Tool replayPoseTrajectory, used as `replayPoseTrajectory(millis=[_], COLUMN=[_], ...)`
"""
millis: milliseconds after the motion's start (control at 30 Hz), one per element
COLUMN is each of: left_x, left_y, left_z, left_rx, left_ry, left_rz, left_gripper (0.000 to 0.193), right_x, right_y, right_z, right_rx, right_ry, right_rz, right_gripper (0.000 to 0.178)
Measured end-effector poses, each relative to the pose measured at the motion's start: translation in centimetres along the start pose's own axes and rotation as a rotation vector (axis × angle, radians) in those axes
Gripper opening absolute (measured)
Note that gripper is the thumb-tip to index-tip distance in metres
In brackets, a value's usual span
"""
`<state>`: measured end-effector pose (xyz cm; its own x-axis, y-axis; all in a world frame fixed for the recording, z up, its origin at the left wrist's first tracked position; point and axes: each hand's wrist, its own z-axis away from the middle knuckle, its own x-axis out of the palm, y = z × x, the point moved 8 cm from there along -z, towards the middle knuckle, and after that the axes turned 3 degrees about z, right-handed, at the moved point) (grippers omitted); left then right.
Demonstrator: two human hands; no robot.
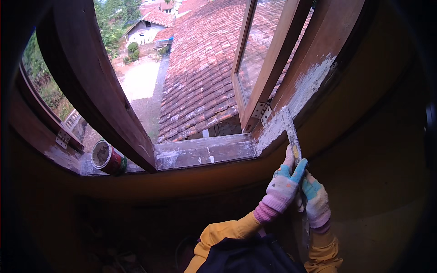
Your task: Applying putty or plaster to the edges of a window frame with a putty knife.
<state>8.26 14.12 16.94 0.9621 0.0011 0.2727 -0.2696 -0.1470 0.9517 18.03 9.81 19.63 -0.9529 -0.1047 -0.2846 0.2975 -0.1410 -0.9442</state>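
Note:
Both my hands wear pale knit gloves with light blue fingers and purple cuffs. They are close together at the right end of the window sill. A long, narrow putty knife (290, 123), smeared with grey filler, points up and away, its tip against the filler patch (314, 86) on the wooden side frame. My left hand (281, 185) presses round the knife, with one finger stretched along it. Just to the right, my right hand (316, 200) is closed round its lower part; the grip is partly hidden. A grey flat strip shows below the hands, its kind unclear.
An open red can (102, 154) of grey filler leans on the sill at left. A glazed casement (259, 63) stands open outward on a hinge (262, 112) near the patch. A dark wooden post (91, 77) divides the window. Beyond lies a tiled roof (200, 68).

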Motion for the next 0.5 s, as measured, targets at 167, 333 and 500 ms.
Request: replayPoseTrajectory(millis=[167, 333, 500], left_x=[-0.8, -1.6, -3.0], left_y=[-3.4, -5.1, -9.2], left_z=[0.2, 0.2, 0.2], left_rx=[0.023, -0.040, -0.172], left_ry=[0.021, 0.025, 0.053], left_rz=[-0.138, -0.206, -0.125], left_gripper=[0.066, 0.063, 0.055], right_x=[1.2, 2.2, 3.2], right_y=[1.3, 3.9, 6.3], right_z=[-0.7, -1.4, -2.3], right_rx=[0.028, 0.116, 0.085], right_ry=[-0.025, -0.066, -0.034], right_rz=[-0.092, -0.157, -0.019], right_gripper=[0.037, 0.035, 0.035])
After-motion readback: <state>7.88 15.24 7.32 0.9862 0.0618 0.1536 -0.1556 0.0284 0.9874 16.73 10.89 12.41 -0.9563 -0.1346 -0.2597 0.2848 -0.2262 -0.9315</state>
